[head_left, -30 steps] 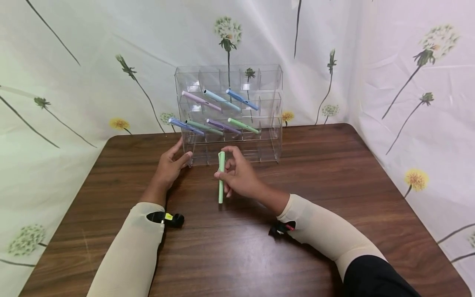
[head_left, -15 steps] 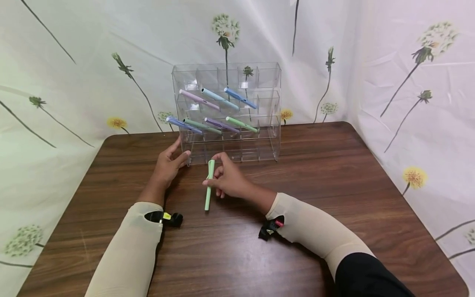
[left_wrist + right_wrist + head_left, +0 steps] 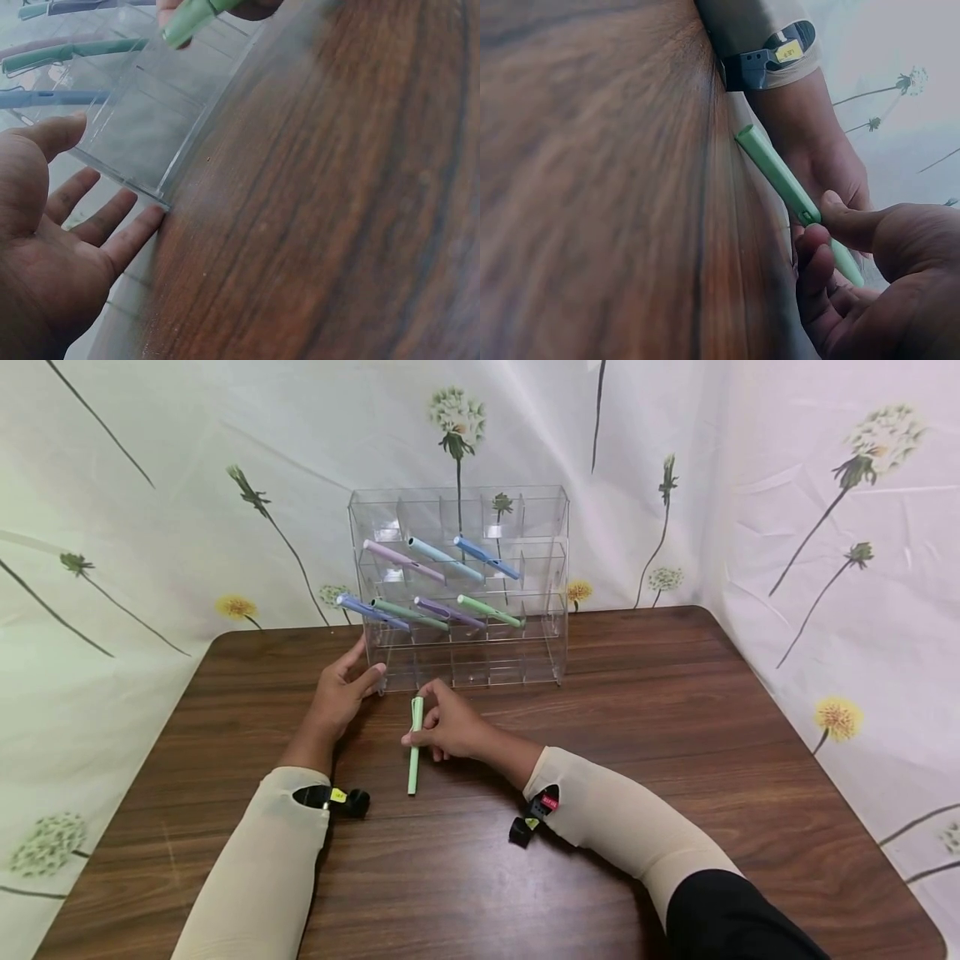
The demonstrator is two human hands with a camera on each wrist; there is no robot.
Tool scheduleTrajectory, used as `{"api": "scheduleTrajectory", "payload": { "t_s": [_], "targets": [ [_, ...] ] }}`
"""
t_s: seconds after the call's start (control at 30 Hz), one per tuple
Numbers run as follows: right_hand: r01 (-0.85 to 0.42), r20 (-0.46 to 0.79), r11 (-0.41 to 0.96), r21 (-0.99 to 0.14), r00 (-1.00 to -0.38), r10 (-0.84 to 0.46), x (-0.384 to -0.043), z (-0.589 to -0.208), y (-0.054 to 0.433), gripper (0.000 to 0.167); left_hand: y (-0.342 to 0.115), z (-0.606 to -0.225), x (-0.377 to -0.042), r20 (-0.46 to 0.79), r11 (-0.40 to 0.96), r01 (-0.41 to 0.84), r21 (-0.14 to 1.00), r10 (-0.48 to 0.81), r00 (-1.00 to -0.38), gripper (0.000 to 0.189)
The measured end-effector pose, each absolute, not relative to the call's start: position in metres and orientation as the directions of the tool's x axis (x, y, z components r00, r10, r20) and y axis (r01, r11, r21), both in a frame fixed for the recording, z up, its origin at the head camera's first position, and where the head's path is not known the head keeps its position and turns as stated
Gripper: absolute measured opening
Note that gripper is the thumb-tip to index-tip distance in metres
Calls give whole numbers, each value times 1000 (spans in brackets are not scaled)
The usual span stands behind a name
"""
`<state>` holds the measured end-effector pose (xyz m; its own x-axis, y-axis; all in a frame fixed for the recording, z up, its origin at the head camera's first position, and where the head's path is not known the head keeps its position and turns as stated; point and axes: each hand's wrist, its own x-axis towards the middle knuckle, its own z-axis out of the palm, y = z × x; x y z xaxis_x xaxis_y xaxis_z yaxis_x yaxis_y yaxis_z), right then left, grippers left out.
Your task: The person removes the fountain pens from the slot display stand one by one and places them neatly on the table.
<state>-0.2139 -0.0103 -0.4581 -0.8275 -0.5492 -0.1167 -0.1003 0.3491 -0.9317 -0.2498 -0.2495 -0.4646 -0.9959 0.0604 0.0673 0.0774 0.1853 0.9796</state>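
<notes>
A light green pen (image 3: 415,745) with a clip is pinched in my right hand (image 3: 450,724), between thumb and fingers. It hangs over the table in front of the rack, its clip end towards the rack. In the right wrist view the pen (image 3: 780,178) runs aslant past the thumb. My left hand (image 3: 337,697) rests against the lower left side of the clear pen rack (image 3: 468,668). In the left wrist view its fingers (image 3: 124,238) lie nearly straight along the rack's edge, the thumb near the front. Several pastel pens, such as a purple pen (image 3: 448,612), lie slanted in the rack.
The brown wooden table (image 3: 637,735) extends on all sides of the rack. Behind it hangs a white cloth (image 3: 300,427) printed with dandelions. Black wrist cameras, such as the left one (image 3: 352,802), jut out from the sleeves.
My right hand has moved left and towards me with the green pen, away from the rack's front. The left hand stays at the rack's side.
</notes>
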Motion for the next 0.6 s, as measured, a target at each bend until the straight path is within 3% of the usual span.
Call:
{"api": "scheduleTrajectory", "payload": {
  "t_s": [0.6],
  "targets": [
    [-47,-210,426,-904,-817,-537,-219,-466,-21,62,-250,-465,-251,45,224,56,973,53,-998,72]
  ]
}}
